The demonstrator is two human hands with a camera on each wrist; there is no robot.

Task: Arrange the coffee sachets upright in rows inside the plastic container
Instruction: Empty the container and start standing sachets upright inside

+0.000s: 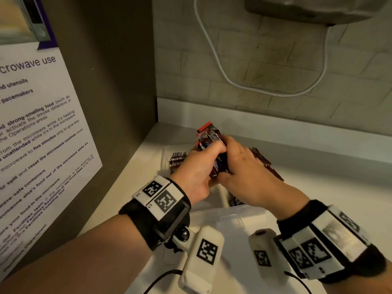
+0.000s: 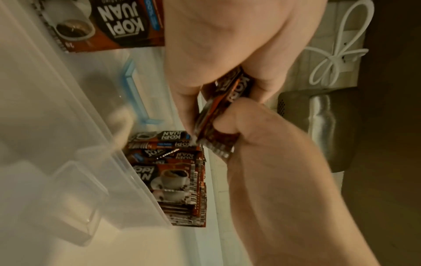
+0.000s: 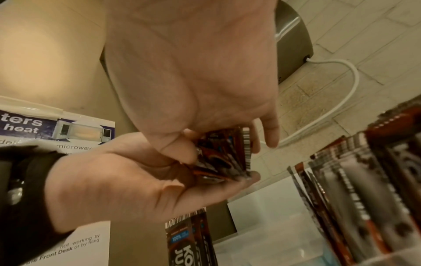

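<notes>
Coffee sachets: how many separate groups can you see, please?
4: brown foil bundle held by left hand and right hand; left row, right row, near sachet in clear plastic container; more may hide.

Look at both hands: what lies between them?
A bundle of coffee sachets, gripped between the left hand and the right hand; the head view shows it.

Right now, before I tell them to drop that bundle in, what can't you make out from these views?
- Bundle of sachets: count unknown; both hands cover it in every view.
- Plastic container: its floor and free space are hidden by the hands in the head view, blurred in the left wrist view.
- Right-side row: cut off by the right wrist frame edge, blurred.
- Left hand grip: fingertips hidden behind the right hand.
</notes>
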